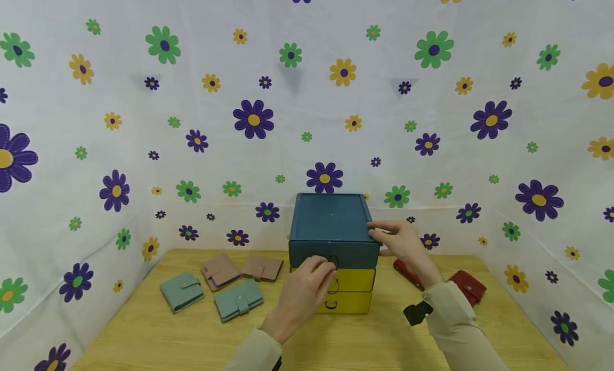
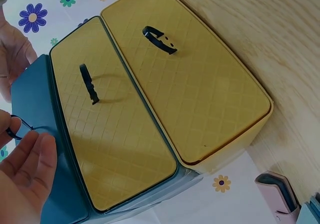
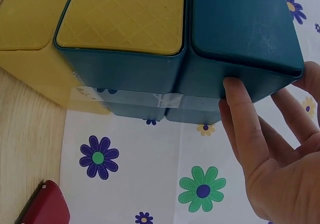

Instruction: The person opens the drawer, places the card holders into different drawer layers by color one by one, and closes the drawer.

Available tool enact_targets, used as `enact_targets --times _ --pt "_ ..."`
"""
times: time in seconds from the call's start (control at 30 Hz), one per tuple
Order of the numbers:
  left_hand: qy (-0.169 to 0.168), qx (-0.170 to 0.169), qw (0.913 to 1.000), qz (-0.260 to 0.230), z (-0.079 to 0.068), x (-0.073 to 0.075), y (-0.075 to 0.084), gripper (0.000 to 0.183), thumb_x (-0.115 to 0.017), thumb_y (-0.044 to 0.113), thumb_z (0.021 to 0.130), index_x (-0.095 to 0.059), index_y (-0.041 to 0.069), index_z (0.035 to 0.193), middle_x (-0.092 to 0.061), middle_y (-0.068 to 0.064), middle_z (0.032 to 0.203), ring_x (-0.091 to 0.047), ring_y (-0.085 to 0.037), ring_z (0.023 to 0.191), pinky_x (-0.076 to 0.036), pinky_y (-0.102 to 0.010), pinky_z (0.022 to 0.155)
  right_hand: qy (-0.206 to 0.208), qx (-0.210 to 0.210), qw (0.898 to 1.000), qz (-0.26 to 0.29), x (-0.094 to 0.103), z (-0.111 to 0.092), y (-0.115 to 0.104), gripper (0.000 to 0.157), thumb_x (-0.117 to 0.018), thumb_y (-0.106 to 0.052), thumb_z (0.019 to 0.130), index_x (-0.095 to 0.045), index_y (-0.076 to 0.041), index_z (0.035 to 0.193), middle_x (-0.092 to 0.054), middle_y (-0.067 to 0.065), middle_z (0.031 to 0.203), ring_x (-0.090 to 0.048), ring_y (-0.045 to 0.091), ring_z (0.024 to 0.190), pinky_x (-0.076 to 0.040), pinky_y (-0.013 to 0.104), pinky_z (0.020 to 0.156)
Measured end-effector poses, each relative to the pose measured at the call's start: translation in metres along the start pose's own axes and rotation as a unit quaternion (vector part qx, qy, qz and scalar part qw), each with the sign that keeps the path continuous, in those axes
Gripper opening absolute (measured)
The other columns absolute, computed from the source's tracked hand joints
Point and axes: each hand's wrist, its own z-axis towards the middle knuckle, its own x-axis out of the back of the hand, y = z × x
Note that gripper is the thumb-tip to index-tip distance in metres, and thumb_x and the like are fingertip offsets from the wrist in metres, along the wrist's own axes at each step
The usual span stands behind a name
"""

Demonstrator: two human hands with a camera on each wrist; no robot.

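Observation:
A stacked drawer unit stands on the table, with a blue top (image 1: 331, 216), a blue uppermost drawer (image 1: 307, 251) and two yellow drawers (image 1: 352, 303) beneath. My left hand (image 1: 302, 293) is at the front of the blue drawer, pinching its thin dark loop handle (image 2: 22, 121) between thumb and fingers. The blue drawer looks closed. On the unit's upper right side rests my right hand (image 1: 405, 246); in the right wrist view its fingers (image 3: 245, 119) lie fairly straight against the blue side wall. Both yellow drawers carry dark loop handles (image 2: 89, 83) and appear closed.
Left of the unit lie two green wallets (image 1: 182, 291) (image 1: 239, 299) and two pink wallets (image 1: 220, 271) (image 1: 262, 267). To the right are two red wallets (image 1: 408, 274) (image 1: 467, 287), one partly behind my forearm. A flowered white cloth (image 1: 288, 158) surrounds the wooden table (image 1: 158, 339).

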Motion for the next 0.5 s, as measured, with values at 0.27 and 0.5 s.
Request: enact_targets --times 0.27,0.5 --pt "-0.013 -0.003 0.9998 -0.018 -0.0021 0.002 0.0002 0.008 -0.066 0.015 0.094 -0.071 0.015 0.1 -0.064 0.003 0.097 -0.061 -0.008 0.085 -0.055 -0.019 0.074 -0.013 0.003 1.0 0.009 0.0015 0.0004 0.0016 0.041 -0.059 -0.025 0.098 -0.059 -0.006 0.135 -0.052 0.023 0.142 -0.06 0.038 0.119 -0.058 0.041 0.081" --pt "-0.021 -0.004 0.9994 -0.029 -0.006 0.0064 0.0042 0.01 -0.068 0.014 0.092 -0.073 0.014 0.101 -0.066 0.002 0.099 -0.061 -0.009 0.088 -0.055 -0.02 0.078 -0.017 -0.011 1.0 0.007 0.0027 0.0007 0.0018 0.042 -0.059 -0.027 0.098 -0.059 -0.007 0.135 -0.054 0.021 0.14 -0.06 0.037 0.12 -0.057 0.045 0.084"
